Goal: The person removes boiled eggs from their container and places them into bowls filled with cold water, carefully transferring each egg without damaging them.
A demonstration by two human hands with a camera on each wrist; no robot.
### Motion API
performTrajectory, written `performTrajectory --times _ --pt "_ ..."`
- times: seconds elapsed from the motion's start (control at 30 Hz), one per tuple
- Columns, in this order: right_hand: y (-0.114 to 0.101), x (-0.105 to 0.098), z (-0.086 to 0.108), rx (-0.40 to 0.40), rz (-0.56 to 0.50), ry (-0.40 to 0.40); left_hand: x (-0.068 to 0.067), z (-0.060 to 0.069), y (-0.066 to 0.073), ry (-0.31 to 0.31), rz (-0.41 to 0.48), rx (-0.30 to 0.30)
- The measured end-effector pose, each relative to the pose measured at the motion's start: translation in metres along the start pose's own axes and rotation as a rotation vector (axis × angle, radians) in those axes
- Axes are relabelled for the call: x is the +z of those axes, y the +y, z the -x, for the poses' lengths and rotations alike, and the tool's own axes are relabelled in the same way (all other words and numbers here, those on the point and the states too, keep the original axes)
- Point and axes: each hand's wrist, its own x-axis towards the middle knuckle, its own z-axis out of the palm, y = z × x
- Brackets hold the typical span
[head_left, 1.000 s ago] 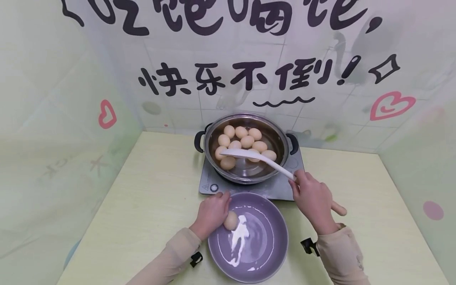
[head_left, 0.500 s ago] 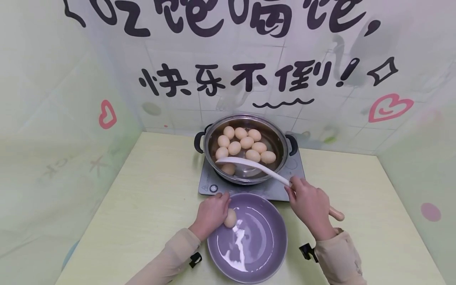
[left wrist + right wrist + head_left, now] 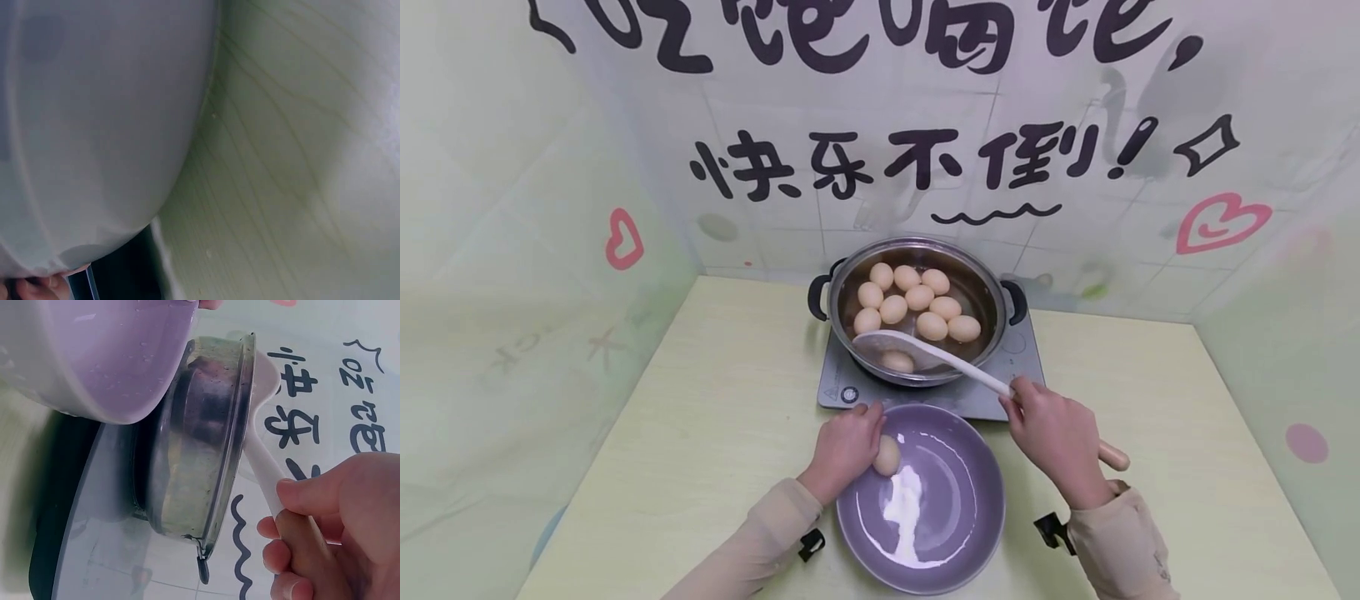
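My right hand [image 3: 1054, 433] grips the wooden handle of a white cooking spoon [image 3: 951, 360]. The spoon's head lies over the front left of a steel pot [image 3: 992, 346], near its rim. Just in front of the head, one egg [image 3: 897, 361] sits apart from several other pale brown eggs [image 3: 919, 297] in the pot. My left hand [image 3: 844, 450] holds the far left rim of a purple bowl [image 3: 943, 554], and a single egg [image 3: 887, 456] is in the bowl beside that hand. Seen from the left wrist, the bowl's outer wall [image 3: 112, 125] hides most of the hand.
The pot stands on a grey induction cooker [image 3: 842, 379], close behind the bowl. Its black handles [image 3: 817, 298] stick out left and right. A pale wooden table [image 3: 722, 417] lies beneath, with a printed wall [image 3: 775, 242] behind it.
The spoon's head has dropped toward the pot's front left rim. One egg there has shifted forward and right, away from the others. My left hand stays on the bowl's rim.
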Motion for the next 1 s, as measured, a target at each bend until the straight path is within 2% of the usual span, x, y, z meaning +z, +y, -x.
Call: performTrajectory --times 0.3,0.63,1.0 --pt "0.004 -0.006 -0.005 -0.006 -0.004 -0.041 0.001 0.000 0.000 0.005 0.003 -0.003" --pt "0.010 -0.010 -0.007 0.027 -0.004 -0.181 0.000 0.001 0.000 -0.010 -0.001 -0.009" --pt "0.012 -0.015 -0.014 0.031 -0.009 -0.276 0.001 0.001 0.000 -0.014 -0.007 -0.011"
